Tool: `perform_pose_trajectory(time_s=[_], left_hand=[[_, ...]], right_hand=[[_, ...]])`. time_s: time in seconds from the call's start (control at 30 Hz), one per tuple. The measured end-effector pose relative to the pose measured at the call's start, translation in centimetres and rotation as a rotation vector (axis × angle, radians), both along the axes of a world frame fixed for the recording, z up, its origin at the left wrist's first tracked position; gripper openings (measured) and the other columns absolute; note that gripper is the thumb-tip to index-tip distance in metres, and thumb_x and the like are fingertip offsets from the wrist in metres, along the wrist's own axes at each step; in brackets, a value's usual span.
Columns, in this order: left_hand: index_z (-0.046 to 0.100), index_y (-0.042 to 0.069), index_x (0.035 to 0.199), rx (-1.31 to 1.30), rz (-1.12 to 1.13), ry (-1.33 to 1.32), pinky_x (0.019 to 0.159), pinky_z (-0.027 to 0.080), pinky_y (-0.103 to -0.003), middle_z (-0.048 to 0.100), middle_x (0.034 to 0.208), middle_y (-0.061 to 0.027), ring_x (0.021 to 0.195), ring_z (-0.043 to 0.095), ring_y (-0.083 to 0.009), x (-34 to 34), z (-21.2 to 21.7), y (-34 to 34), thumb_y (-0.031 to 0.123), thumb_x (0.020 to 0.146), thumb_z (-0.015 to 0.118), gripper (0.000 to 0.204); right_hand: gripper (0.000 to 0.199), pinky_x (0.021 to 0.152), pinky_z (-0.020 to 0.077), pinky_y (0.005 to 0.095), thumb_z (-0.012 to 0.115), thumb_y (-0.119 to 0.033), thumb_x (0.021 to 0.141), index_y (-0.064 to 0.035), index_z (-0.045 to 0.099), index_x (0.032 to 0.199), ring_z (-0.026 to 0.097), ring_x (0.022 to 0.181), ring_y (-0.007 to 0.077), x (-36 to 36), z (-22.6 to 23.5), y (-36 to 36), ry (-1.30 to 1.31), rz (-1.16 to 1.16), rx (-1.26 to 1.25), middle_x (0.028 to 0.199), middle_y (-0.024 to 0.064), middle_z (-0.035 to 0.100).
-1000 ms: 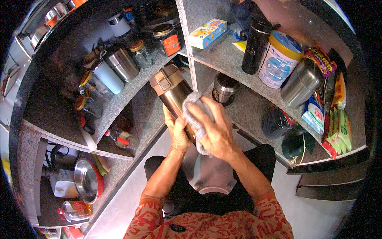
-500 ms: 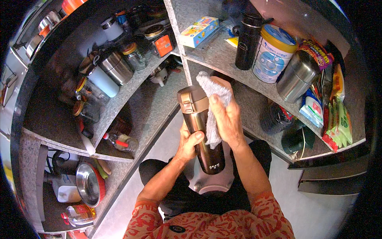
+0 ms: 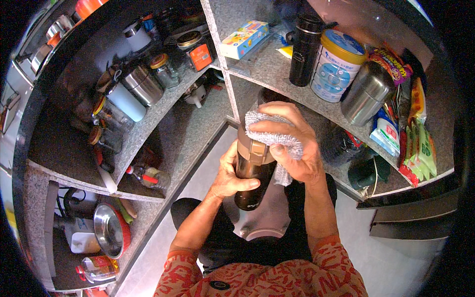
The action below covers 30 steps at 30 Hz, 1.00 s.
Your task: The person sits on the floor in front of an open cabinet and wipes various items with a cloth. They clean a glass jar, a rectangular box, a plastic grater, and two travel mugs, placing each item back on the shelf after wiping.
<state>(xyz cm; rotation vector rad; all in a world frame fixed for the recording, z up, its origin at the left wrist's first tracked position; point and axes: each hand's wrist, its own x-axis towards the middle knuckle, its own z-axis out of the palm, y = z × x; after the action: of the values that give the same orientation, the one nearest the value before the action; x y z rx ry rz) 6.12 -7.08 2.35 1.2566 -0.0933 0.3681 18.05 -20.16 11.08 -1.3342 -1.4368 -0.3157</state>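
A dark brown insulated flask with a bronze-coloured lid stands tilted in front of my body. My left hand is wrapped round its body just under the lid, thumb across the front. In my right hand is a light grey cloth, bunched under the fingers and pressed against the top of the lid. One end of the cloth hangs down beside the flask. The cloth and fingers hide part of the lid's top and right side.
Open corner shelves curve round me. Jars, a light blue bottle and a steel canister fill the left shelf. On the right stand a black flask, a white tin, a steel flask and packets. A metal bowl sits lower left.
My right hand with the cloth has moved from the flask's side up onto its lid. The flask has tipped so that its lid faces me more.
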Motion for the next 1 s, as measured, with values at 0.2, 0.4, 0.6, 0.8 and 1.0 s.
perform_pose_trajectory(time_s=[0.2, 0.4, 0.6, 0.8, 1.0], left_hand=[[0.039, 0.001, 0.130, 0.086, -0.071, 0.052, 0.100, 0.031, -0.032, 0.052, 0.119, -0.0043, 0.112, 0.046, -0.0167, -0.7, 0.8, 0.6, 0.016, 0.050, 0.083, 0.093], [0.043, 0.003, 0.126, 0.000, 0.007, 0.089, 0.096, 0.034, -0.031, 0.054, 0.115, -0.0034, 0.108, 0.049, -0.0161, -0.2, 0.3, 0.2, 0.026, 0.052, 0.082, 0.086], [0.046, 0.003, 0.122, -0.241, 0.123, 0.089, 0.092, 0.040, -0.032, 0.056, 0.112, -0.0060, 0.103, 0.053, -0.0175, 0.9, -0.8, -0.1, 0.034, 0.058, 0.078, 0.078], [0.042, 0.004, 0.124, -0.202, 0.322, -0.034, 0.091, 0.043, -0.035, 0.055, 0.114, -0.0082, 0.104, 0.054, -0.0208, 1.7, -0.3, 0.7, 0.044, 0.065, 0.071, 0.077], [0.042, 0.002, 0.123, -0.166, 0.400, -0.086, 0.082, 0.050, -0.034, 0.055, 0.114, -0.0136, 0.097, 0.058, -0.0227, 1.8, 0.0, 2.6, 0.038, 0.068, 0.068, 0.070]], right_hand=[[0.025, 0.078, 0.0449, 0.0322, 0.054, -0.021, 0.087, -0.0033, 0.061, 0.103, 0.057, 0.089, 0.0164, -0.5, -0.2, -0.6, 0.769, 0.314, -0.078, 0.096, 0.0071, 0.061], [0.041, 0.083, 0.0437, 0.0323, 0.051, -0.036, 0.089, 0.0003, 0.058, 0.106, 0.056, 0.092, 0.0173, -0.7, -1.8, 1.2, 1.208, 0.230, 0.105, 0.101, 0.0103, 0.060], [0.045, 0.084, 0.0404, 0.0304, 0.043, -0.039, 0.092, 0.0026, 0.054, 0.106, 0.052, 0.095, 0.0173, -0.9, -4.8, 2.8, 0.647, 0.005, 0.060, 0.101, 0.0111, 0.056], [0.051, 0.068, 0.0404, 0.0323, 0.046, -0.050, 0.088, -0.0001, 0.058, 0.086, 0.047, 0.075, 0.0139, -1.6, -6.7, 4.3, 1.168, 0.117, -0.226, 0.078, 0.0038, 0.053], [0.054, 0.069, 0.0406, 0.0346, 0.044, -0.051, 0.089, 0.0003, 0.057, 0.091, 0.047, 0.077, 0.0155, -2.1, -8.7, 4.6, 1.060, 0.142, -0.331, 0.080, 0.0058, 0.053]])
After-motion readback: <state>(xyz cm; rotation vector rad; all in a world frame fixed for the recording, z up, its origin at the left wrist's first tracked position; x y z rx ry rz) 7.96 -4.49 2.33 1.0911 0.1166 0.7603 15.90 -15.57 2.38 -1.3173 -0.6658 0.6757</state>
